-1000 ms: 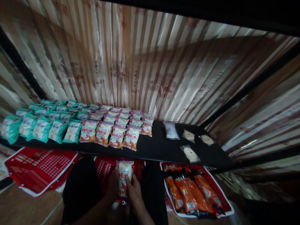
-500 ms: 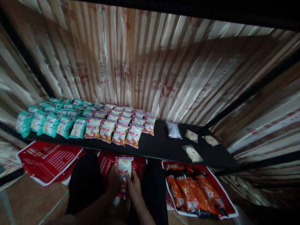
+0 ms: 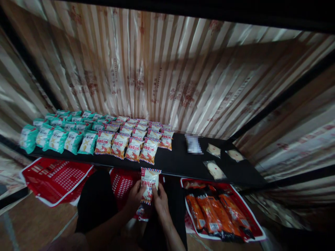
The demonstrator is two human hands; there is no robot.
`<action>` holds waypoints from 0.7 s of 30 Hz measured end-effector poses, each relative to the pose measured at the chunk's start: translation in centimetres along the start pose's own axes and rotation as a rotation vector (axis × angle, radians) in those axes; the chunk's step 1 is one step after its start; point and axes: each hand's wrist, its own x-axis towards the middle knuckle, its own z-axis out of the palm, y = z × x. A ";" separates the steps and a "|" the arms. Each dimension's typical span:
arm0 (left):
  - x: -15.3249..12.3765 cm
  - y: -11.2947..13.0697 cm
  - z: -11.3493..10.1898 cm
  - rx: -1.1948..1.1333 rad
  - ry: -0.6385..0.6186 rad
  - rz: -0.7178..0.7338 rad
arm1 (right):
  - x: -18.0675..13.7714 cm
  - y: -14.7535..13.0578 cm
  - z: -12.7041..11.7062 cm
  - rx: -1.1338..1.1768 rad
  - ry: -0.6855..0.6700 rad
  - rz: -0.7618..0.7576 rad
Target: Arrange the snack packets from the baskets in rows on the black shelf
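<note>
Between my two hands is an orange-and-white snack bag (image 3: 149, 183) with striped ends, upright just in front of the black shelf's edge. My left hand (image 3: 136, 195) is closed on its left side, and my right hand (image 3: 160, 198) grips its right side with the thumb on the front. Behind it, matching snack bags (image 3: 134, 149) stand in rows on the black shelf (image 3: 178, 162). Green-and-white snack bags (image 3: 56, 139) fill the shelf's left end in similar rows. Below my hands is a red basket (image 3: 121, 184), partly hidden by my arms and legs, with another striped bag end showing.
Flat clear packets (image 3: 215, 170) with pale round contents and a blurred white packet (image 3: 193, 144) lie on the shelf's right part. A red basket of orange packages (image 3: 211, 212) stands at lower right, another red basket (image 3: 57, 179) at lower left. Striped curtain (image 3: 157, 69) hangs behind.
Both hands have carried the snack bag up and to the right, from over the basket toward the shelf's front edge. The bags on the shelf have stayed put.
</note>
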 end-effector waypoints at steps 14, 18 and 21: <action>3.2 1.9 4.0 -0.080 -0.089 0.023 | 2.2 -4.1 -4.1 0.136 -0.075 0.073; 3.6 3.4 4.6 -0.004 -0.113 0.045 | 2.7 -4.9 -5.4 0.135 -0.122 0.081; 3.9 4.5 5.3 0.052 -0.125 0.048 | 3.0 -5.1 -6.0 0.152 -0.141 0.065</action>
